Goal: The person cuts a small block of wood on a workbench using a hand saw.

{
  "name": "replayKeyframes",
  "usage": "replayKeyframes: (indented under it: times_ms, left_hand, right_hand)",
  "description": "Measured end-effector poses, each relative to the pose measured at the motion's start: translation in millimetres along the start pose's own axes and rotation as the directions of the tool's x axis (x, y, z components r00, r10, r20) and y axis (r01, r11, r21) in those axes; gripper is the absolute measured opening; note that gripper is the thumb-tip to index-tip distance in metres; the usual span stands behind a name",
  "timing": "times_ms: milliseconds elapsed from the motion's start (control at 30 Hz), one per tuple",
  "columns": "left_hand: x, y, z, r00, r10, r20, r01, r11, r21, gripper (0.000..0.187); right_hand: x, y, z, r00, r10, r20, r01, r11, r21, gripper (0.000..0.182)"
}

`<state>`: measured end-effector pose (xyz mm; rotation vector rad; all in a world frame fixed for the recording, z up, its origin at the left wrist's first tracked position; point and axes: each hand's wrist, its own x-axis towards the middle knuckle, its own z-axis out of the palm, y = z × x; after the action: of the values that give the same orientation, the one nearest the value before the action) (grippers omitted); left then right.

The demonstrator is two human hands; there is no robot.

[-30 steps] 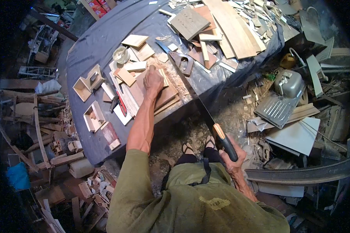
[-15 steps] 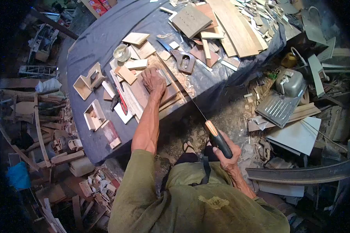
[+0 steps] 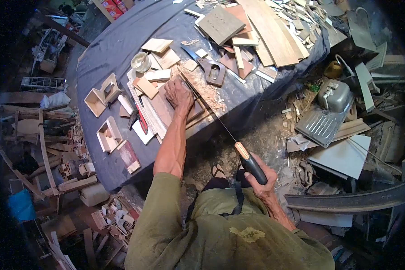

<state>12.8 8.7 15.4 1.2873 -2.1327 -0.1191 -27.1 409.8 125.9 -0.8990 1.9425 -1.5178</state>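
My left hand (image 3: pixel 179 95) is closed, fingers curled, pressing down on a piece of brown wood (image 3: pixel 198 110) near the front edge of the covered table. Most of that piece is hidden under the hand. In my right hand (image 3: pixel 266 177) is the black and orange handle of a handsaw (image 3: pixel 242 151). Its thin blade slants up and left across the wood, close beside my left hand. A second handsaw (image 3: pixel 211 72) with a brown handle lies on the table beyond. Sawdust (image 3: pixel 207 92) is scattered to the right of the blade.
A dark cloth covers the table (image 3: pixel 117 168). Small wooden boxes (image 3: pixel 109 134), a jar (image 3: pixel 141 62) and a red-and-black tool (image 3: pixel 141 121) lie to the left. Boards (image 3: pixel 274 33) and offcuts are piled at the back right. A metal sink (image 3: pixel 326 112) and scrap crowd the floor at right.
The saw has shifted slightly left and back towards me, and its blade now runs nearer my left hand. My left hand stays pressed on the wood.
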Motion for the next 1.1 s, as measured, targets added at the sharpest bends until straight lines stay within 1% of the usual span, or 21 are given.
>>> replayKeyframes:
  times_ms: [67, 167, 267, 367, 467, 567, 633, 733, 833, 867, 933, 1100]
  left_hand:
    - [-0.5, -2.0, 2.7, 1.0, 0.003, -0.006, -0.003, 1.0, 0.002, 0.025]
    - [0.3, 0.5, 0.1, 1.0, 0.005, -0.021, -0.005, 1.0, 0.005, 0.024]
    - [-0.6, -2.1, 4.3, 0.999, 0.002, -0.035, -0.001, 1.0, 0.009, 0.024]
    - [0.3, -5.5, 9.4, 1.0, -0.012, -0.025, 0.012, 1.0, 0.025, 0.025]
    - [0.2, -6.1, 9.2, 1.0, -0.023, -0.009, 0.023, 0.999, 0.039, 0.025]
    - [0.2, -5.6, 6.8, 0.999, -0.032, 0.005, 0.032, 0.998, 0.053, 0.026]
    - [0.8, -8.2, 6.4, 0.999, -0.036, 0.036, 0.034, 0.999, 0.038, 0.026]
    - [1.4, -9.6, 7.6, 0.998, -0.052, 0.044, 0.05, 0.998, 0.037, 0.026]
    - [2.6, -9.8, 9.0, 0.99, -0.107, 0.087, 0.102, 0.993, 0.064, 0.024]
    - [1.9, -9.5, 9.4, 0.995, -0.085, 0.045, 0.081, 0.994, 0.073, 0.021]
    - [-0.1, -8.9, 8.7, 0.998, -0.039, -0.039, 0.042, 0.994, 0.096, 0.016]
    - [0.0, -12.1, 9.6, 0.998, -0.019, -0.057, 0.024, 0.996, 0.081, 0.015]
  right_hand:
    - [-1.7, -4.2, -1.8, 1.0, 0.016, 0.017, -0.015, 1.0, -0.011, 0.059]
    - [-6.6, -5.3, -1.8, 0.998, -0.055, -0.013, 0.054, 0.995, -0.082, 0.059]
    - [-12.0, 1.1, -2.3, 0.998, -0.061, 0.002, 0.061, 0.993, -0.104, 0.059]
    - [-12.9, -8.9, -0.2, 0.992, -0.125, -0.009, 0.124, 0.987, -0.099, 0.059]
    - [-18.8, -15.8, 1.9, 0.998, -0.056, -0.031, 0.053, 0.995, -0.085, 0.057]
    - [-22.2, -19.8, 3.5, 0.997, -0.08, -0.015, 0.078, 0.99, -0.119, 0.058]
    - [-25.0, -18.8, 5.7, 0.995, -0.104, 0.003, 0.103, 0.986, -0.131, 0.058]
    - [-24.8, -21.9, 7.9, 0.987, -0.156, 0.035, 0.159, 0.975, -0.155, 0.059]
    - [-25.5, -20.9, 11.1, 0.971, -0.234, 0.043, 0.238, 0.95, -0.203, 0.06]
    - [-26.4, -20.2, 12.3, 0.964, -0.263, 0.042, 0.266, 0.938, -0.222, 0.06]
    - [-26.5, -21.4, 13.8, 0.963, -0.266, 0.042, 0.269, 0.937, -0.223, 0.06]
    - [-27.8, -22.8, 13.7, 0.96, -0.271, 0.068, 0.279, 0.924, -0.262, 0.061]
